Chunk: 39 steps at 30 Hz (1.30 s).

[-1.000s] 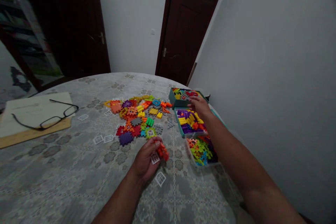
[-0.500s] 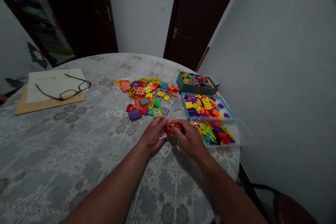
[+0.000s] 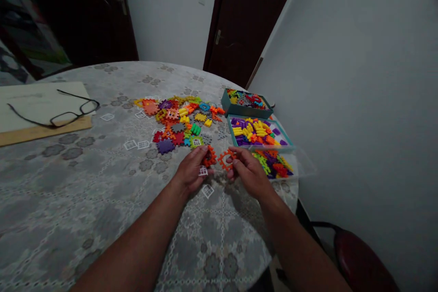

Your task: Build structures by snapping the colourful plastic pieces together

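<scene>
My left hand (image 3: 192, 169) is closed on an orange toothed building piece (image 3: 210, 157). A white window-shaped piece (image 3: 203, 171) also lies against that palm. Just to the right, my right hand (image 3: 249, 168) pinches a second orange toothed piece (image 3: 225, 160), which has an open middle. A narrow gap separates the two orange pieces above the table. On the cloth below my left hand lies another white window piece (image 3: 207, 191). Beyond my hands spreads a pile of colourful building pieces, among them a purple square piece (image 3: 165, 147) and a green piece (image 3: 195, 129).
At the right stand a teal box (image 3: 247, 102) of mixed pieces, a shallow tray (image 3: 283, 138) with yellow and purple pieces, and a clear container (image 3: 304, 166). Eyeglasses (image 3: 65, 120) rest on papers at the left. A dark red chair (image 3: 362, 260) is at the lower right.
The orange pieces, close together between my hands before, are now apart, one in each hand. My view has shifted, so the table's contents appear further left.
</scene>
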Available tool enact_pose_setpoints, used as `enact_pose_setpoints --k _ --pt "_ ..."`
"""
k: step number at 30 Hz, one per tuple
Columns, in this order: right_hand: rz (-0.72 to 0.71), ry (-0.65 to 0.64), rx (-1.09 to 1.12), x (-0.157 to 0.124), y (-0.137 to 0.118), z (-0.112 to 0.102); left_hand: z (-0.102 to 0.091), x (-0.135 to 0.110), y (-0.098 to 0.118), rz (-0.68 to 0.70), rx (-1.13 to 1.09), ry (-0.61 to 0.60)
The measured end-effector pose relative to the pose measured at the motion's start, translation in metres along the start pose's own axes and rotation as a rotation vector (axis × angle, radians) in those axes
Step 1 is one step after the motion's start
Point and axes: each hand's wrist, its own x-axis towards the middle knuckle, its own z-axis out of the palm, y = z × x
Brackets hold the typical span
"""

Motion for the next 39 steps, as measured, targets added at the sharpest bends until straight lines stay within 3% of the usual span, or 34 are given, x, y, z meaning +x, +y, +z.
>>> enact_pose_setpoints --k 7,11,14,19,25,29,32,35,39 --pt "-0.098 -0.170 -0.228 -0.023 -0.005 -0.013 -0.004 0.004 -0.002 0.008 0.029 -0.064" --pt "-0.151 -0.172 -0.311 -0.008 -0.015 -0.033 -0.004 0.003 -0.002 -0.006 0.036 -0.052" --pt "-0.125 -0.092 -0.257 0.028 -0.021 -0.054 -0.003 0.001 0.001 -0.022 0.035 -0.003" --pt "-0.036 0.065 -0.122 0.112 -0.038 -0.082 -0.002 0.000 0.003 -0.048 0.018 0.037" --pt "0.016 0.350 0.072 0.221 -0.067 -0.097 -0.003 -0.002 0.003 -0.084 -0.037 0.047" --pt "0.015 0.454 0.086 0.257 -0.072 -0.101 -0.003 -0.002 0.002 -0.070 -0.008 0.047" --pt "0.036 0.436 0.054 0.250 -0.064 -0.097 -0.003 -0.003 0.002 -0.070 0.001 0.040" --pt "0.040 0.343 0.022 0.216 -0.051 -0.083 -0.001 -0.004 0.001 -0.076 -0.008 0.035" --pt "-0.032 -0.023 -0.093 0.147 -0.037 -0.052 0.000 -0.003 0.001 -0.081 -0.022 -0.007"
